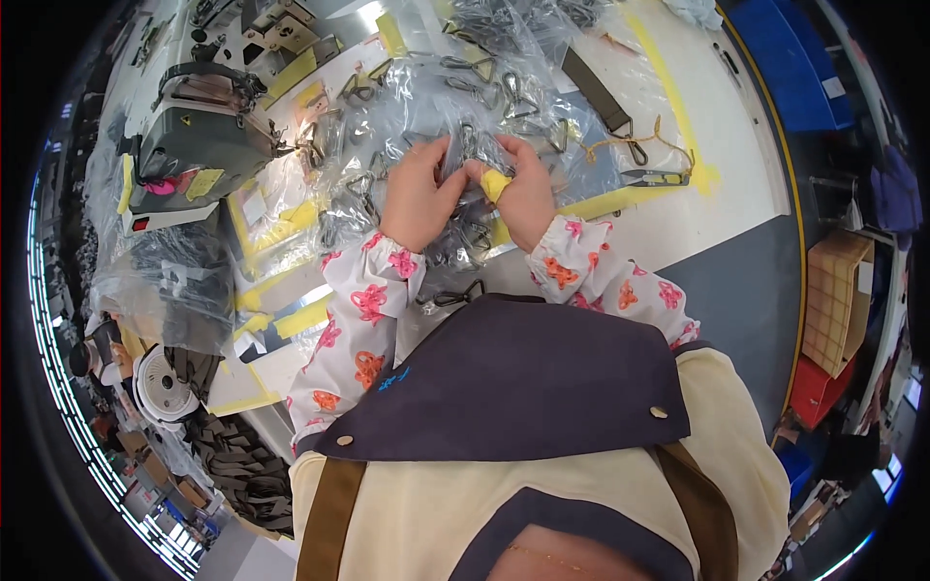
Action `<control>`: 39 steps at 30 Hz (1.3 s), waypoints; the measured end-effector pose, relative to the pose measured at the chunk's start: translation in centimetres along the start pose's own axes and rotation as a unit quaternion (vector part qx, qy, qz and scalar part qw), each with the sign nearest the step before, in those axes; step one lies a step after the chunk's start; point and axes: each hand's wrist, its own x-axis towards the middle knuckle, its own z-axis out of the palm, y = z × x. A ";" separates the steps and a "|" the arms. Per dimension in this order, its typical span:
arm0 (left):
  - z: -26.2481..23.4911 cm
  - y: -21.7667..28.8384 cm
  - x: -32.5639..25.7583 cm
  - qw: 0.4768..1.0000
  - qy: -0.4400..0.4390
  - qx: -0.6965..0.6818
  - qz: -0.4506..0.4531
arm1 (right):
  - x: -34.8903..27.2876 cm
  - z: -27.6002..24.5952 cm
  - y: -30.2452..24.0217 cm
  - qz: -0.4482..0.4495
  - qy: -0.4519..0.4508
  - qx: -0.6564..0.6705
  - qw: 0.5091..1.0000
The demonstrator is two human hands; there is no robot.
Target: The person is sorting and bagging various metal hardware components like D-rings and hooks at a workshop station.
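My left hand and my right hand are close together over a pile of clear plastic bags. The fingers of both are bent and pinch the thin plastic bag between them. Dark metal snap hooks show in and under the plastic, one right between my fingertips. Yellow tape is wrapped around a digit of my right hand. Nearer to me, another metal hook lies by the apron edge. Wrinkled, shiny plastic hides part of what my fingertips touch.
A grey-green sewing machine stands at the left. To the right lie an olive webbing strap with a hook, and thread snips on a yellow cord. A white fan and piled dark straps are at lower left; blue bins at far right.
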 end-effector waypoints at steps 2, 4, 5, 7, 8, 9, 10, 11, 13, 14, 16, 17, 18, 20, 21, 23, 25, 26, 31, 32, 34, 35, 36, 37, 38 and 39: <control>0.0 -0.1 -0.6 0.998 -0.004 -0.065 0.004 | 0.4 -0.4 -0.1 0.035 -0.003 0.075 0.997; -0.6 -0.7 -1.3 0.945 -0.074 -0.308 -0.085 | 0.1 -1.1 -1.5 0.063 -0.014 0.119 0.991; -2.0 -0.3 -1.5 0.927 -0.089 -0.334 -0.146 | -0.1 -1.5 -2.0 0.068 -0.032 0.122 0.990; -2.1 -1.4 -1.3 0.909 -0.035 -0.394 -0.131 | 0.0 -1.9 -1.9 0.049 -0.068 0.134 0.987; -2.1 -1.8 -1.4 0.885 0.020 -0.451 -0.118 | -0.1 -1.9 -2.0 0.050 -0.073 0.128 0.988; -2.6 -1.8 -1.3 0.877 -0.012 -0.464 -0.126 | -0.3 -2.0 -2.3 0.056 -0.087 0.139 0.985; -2.8 -1.9 -1.3 0.874 -0.007 -0.469 -0.127 | -0.4 -2.1 -2.6 0.063 -0.101 0.149 0.982; -3.1 -2.0 -1.1 0.880 -0.014 -0.461 -0.111 | -0.4 -2.2 -3.0 0.062 -0.107 0.144 0.982; -3.6 -2.3 -0.8 0.886 -0.014 -0.455 -0.094 | -0.3 -2.5 -3.9 0.085 -0.147 0.215 0.962; -3.9 -2.5 -0.8 0.868 -0.032 -0.485 -0.103 | -0.1 -2.6 -4.4 0.084 -0.150 0.211 0.962; -4.5 -2.5 -0.6 0.848 -0.046 -0.517 -0.111 | 0.2 -2.8 -5.4 0.099 -0.197 0.245 0.944; -4.9 -2.2 -0.3 0.785 -0.120 -0.592 -0.136 | 0.5 -3.0 -5.7 0.098 -0.201 0.242 0.944; -5.3 -1.9 -0.2 0.710 -0.194 -0.658 -0.159 | 0.9 -3.1 -6.0 0.061 -0.231 0.160 0.958; -5.5 -0.4 0.1 0.741 -0.186 -0.626 -0.157 | 1.8 -3.0 -7.0 0.022 -0.260 0.075 0.962; -5.4 0.2 0.1 0.770 -0.179 -0.591 -0.158 | 2.3 -2.6 -7.7 -0.065 -0.265 -0.067 0.960; -4.8 0.7 0.2 0.790 -0.123 -0.575 -0.175 | 2.4 -1.6 -9.4 -0.173 -0.235 -0.242 0.925; -3.8 0.8 0.1 0.806 -0.066 -0.557 -0.189 | 2.2 -0.4 -9.5 -0.138 -0.192 -0.128 0.963; -3.3 0.4 -0.3 0.775 -0.012 -0.616 -0.143 | 2.1 0.2 -9.5 -0.099 -0.149 -0.009 0.984; -2.2 0.1 -1.0 0.682 0.079 -0.721 -0.095 | 1.5 -0.6 -9.4 -0.147 -0.157 -0.283 0.935; -2.1 -0.1 -1.2 0.679 0.082 -0.724 -0.092 | 1.4 -0.5 -9.3 -0.175 -0.151 -0.275 0.933; -1.9 -0.5 -1.5 0.664 0.083 -0.739 -0.078 | 1.7 -0.3 -9.8 -0.207 -0.159 -0.307 0.915; -2.0 -0.4 -1.7 0.660 0.086 -0.743 -0.076 | 1.8 -0.2 -10.4 -0.273 -0.177 -0.346 0.880; -2.3 -0.2 -1.9 0.645 0.069 -0.757 -0.071 | 2.0 0.0 -11.0 -0.338 -0.193 -0.381 0.839; -2.4 -0.1 -2.1 0.630 0.052 -0.772 -0.066 | 2.3 0.0 -11.4 -0.339 -0.196 -0.385 0.836; -2.3 -0.1 -2.2 0.627 0.054 -0.775 -0.065 | 2.6 0.0 -11.8 -0.371 -0.206 -0.469 0.775; -2.2 -0.1 -2.3 0.613 0.045 -0.784 -0.082 | 2.8 0.1 -12.2 -0.399 -0.213 -0.547 0.705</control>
